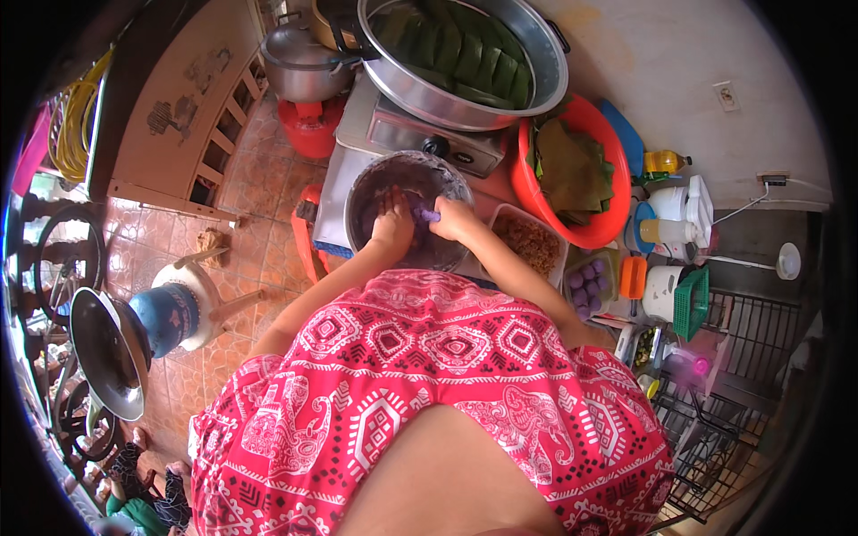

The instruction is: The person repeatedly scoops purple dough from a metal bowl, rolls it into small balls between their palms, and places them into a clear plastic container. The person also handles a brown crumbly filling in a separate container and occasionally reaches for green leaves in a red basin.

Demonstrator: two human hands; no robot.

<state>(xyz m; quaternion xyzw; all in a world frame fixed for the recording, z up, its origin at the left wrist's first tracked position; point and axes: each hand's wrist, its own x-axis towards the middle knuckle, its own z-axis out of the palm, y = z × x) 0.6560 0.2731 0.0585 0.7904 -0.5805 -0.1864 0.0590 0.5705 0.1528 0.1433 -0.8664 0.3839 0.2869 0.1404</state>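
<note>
A round metal pot (358,191) with purple residue on its inner wall stands in front of me. My left hand (394,221) reaches into it, palm down, fingers stretched out over its inside; what lies under the palm is hidden. Over the pot's right side, my right hand (453,218) is closed around a purple lump that looks like dough (429,215), part of which sticks out of the fist. Beneath my right forearm is a plastic tub of brown shredded filling (526,242). Farther right, several purple balls (585,288) lie in a clear container (608,276).
Behind the pot, a wide aluminium pan (462,119) lined with green leaves (462,50) sits on a gas stove (395,134). A red basin (613,218) holds cut leaves (573,171). An oil bottle (663,161) stands by the wall. At left are a wok (110,355) and a stool (221,311).
</note>
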